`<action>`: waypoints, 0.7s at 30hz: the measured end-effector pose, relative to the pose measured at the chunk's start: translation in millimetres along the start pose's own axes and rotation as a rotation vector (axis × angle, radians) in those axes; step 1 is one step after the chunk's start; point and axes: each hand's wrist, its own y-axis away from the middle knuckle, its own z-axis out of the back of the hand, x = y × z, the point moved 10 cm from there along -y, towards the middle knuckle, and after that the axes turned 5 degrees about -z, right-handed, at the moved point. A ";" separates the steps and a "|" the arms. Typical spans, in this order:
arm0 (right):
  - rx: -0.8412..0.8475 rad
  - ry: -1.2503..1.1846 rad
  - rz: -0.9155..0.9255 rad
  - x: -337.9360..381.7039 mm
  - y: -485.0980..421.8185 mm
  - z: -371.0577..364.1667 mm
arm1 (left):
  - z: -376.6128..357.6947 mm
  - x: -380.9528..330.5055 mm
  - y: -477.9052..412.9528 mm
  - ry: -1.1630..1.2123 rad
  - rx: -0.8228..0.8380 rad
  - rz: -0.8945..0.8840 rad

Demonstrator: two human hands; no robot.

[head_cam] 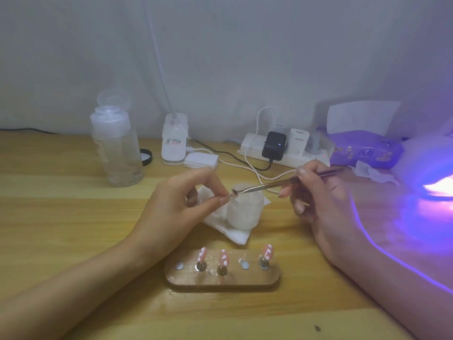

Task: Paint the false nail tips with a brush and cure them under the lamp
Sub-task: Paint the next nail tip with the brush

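Writing: sticker (174,141) beyond left hand (181,200) and print on adapter (299,141) beyond right hand (316,192), both blurred, unreadable.
Lamp (431,168) right of right hand, cut by frame edge, glowing violet.
Left hand pinches tip (226,196); small, pinkish, mostly hidden in pinch.
Right hand grips brush (282,182); brush end touches tip.
Stand (221,280) nearer than hands carries three pink tips (223,257) with white dots.

The nail tip (230,194) pinched at the fingertips (221,192) of the left hand (181,200) is almost wholly covered by them (only a sliver is seen beside the bristles of the brush (282,182)), and its colour cannot be told. The brush handle is partly hidden within the fingers (302,171) of the right hand (318,195). Beyond those fingers the lamp (426,165) is cut off by the frame edge, and its opening is lost in glare.
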 end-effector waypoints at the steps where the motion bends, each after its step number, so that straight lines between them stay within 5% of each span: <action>1: -0.022 0.002 -0.013 -1.6 -0.4 2.7 | 0.3 0.3 0.0 -0.003 -0.002 0.001; 21: -0.028 -0.027 0.031 3.4 0.6 5.3 | -0.7 0.9 1.0 -0.008 0.010 0.011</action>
